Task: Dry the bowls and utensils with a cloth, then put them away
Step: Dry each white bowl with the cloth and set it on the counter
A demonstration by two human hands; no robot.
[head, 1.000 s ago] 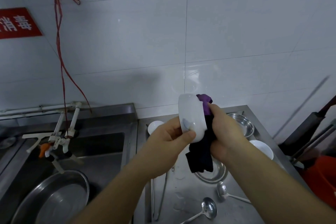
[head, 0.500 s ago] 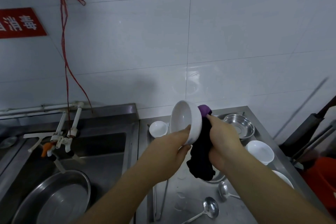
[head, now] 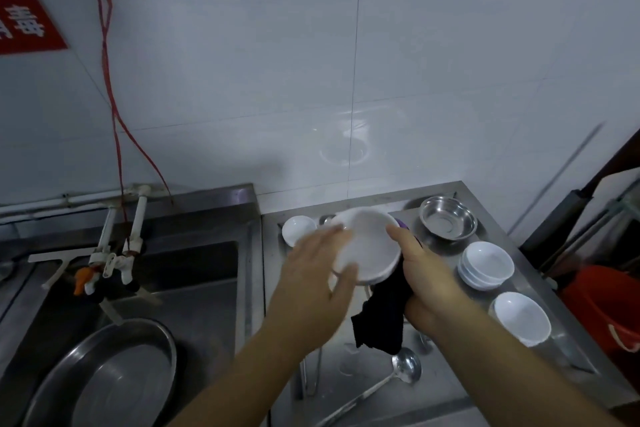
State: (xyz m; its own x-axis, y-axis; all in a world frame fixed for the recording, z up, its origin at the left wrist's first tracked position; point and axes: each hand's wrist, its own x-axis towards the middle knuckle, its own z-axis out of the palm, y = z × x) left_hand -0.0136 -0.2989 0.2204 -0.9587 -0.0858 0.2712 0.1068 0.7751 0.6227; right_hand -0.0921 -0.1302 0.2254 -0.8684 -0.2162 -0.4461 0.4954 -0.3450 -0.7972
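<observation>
Two hands on one piece: I hold a white bowl (head: 369, 248) up over the steel counter (head: 540, 295), mouth turned toward me.
Left hand (head: 313, 282): blurred; fingers look spread along the bowl's near-left rim, thumb at the lower edge. Whether it truly clamps or only steadies, I cannot tell.
Right hand (head: 427, 279): curled round the dark cloth (head: 381, 317), pressing it to the bowl's outer right side; a purple bit shows by the rim, the rest hangs below.
Step, as I judge it: drying this bowl, outside wall.
Still on the counter: small white dish (head: 298, 229) at the back, steel bowl (head: 447, 221), a stack of white bowls (head: 485, 264), another white bowl (head: 522, 318), ladle (head: 403, 369) near the front.
Next move calls for: turning the bowl against the cloth, wiping inside, then setting it aside without knocking the stack.
</observation>
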